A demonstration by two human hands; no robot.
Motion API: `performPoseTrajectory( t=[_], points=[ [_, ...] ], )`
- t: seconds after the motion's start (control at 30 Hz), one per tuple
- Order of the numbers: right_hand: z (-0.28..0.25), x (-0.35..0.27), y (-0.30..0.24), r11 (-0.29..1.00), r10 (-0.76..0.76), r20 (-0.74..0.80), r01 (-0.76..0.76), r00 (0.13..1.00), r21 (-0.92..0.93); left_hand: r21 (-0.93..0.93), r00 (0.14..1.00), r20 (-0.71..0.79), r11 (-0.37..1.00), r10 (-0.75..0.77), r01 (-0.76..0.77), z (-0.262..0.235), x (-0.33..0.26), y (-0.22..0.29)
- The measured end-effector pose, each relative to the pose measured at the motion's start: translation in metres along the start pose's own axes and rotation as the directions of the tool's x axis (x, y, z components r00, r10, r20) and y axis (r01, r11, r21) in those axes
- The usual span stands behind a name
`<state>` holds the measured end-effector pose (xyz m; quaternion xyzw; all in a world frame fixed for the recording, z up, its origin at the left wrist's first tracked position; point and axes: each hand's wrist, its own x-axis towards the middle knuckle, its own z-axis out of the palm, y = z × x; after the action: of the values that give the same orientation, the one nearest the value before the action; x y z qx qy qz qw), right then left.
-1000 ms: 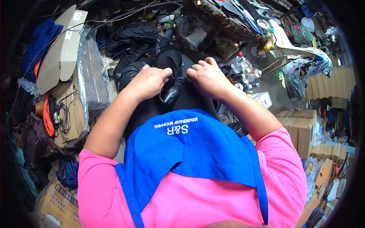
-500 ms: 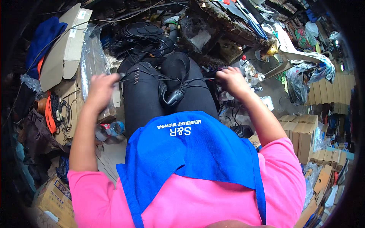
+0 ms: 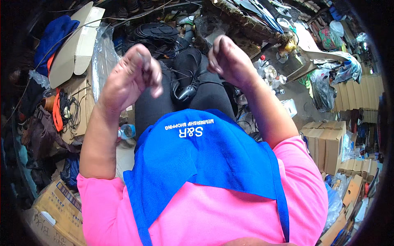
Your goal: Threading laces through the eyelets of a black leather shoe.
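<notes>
Black shoe at upper centre of frame, lying on our dark trousers, shiny toe toward our blue apron. Our left hand raised, upper left of centre, fingers loosely curled, partly blurred. Our right hand raised, right of shoe, fingers bent. Whether either grasps something thin, we cannot tell. Folded cardboard near us, upper left.

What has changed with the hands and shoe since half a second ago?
The left hand moved rightward and up the picture, the right hand leftward and up, closing the gap. Whether either holds anything is unclear. The shoe stays about where it was.
</notes>
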<state>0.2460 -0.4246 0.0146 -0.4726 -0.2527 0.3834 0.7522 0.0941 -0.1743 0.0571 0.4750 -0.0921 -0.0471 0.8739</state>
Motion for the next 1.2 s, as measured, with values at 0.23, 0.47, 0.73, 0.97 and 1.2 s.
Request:
performPoseTrajectory(
  t=[0.23, 0.47, 0.73, 0.97, 1.2],
  points=[
    [-0.109, -0.099, 0.012, 0.180, 0.043, -0.245, -0.249, 0.969, -0.952, 0.920, 0.963, -0.194, -0.306, 0.189, 0.245, -0.105, -0.093, 0.072],
    [-0.270, -0.314, -0.063, -0.177, -0.326, -0.815, -0.878, 0.479, -0.445, 0.257, 0.575, -0.404, -0.515, 0.712, 0.818, -0.208, -0.282, 0.284],
    [-0.167, -0.136, 0.036, -0.083, 0.180, -0.329, -0.319, 0.927, -0.944, 0.971, 0.922, -0.195, -0.064, 0.334, 0.229, -0.058, -0.024, 0.020],
    [-0.036, -0.009, 0.022, 0.303, -0.122, 0.097, 0.130, 0.988, -0.944, 0.996, 0.994, 0.055, 0.076, -0.092, -0.048, -0.002, 0.082, -0.078],
    [-0.039, -0.004, 0.027, 0.280, -0.069, 0.098, 0.114, 0.993, -0.953, 1.000, 0.941, -0.007, -0.030, -0.337, -0.003, -0.008, 0.103, -0.073]
  ],
)
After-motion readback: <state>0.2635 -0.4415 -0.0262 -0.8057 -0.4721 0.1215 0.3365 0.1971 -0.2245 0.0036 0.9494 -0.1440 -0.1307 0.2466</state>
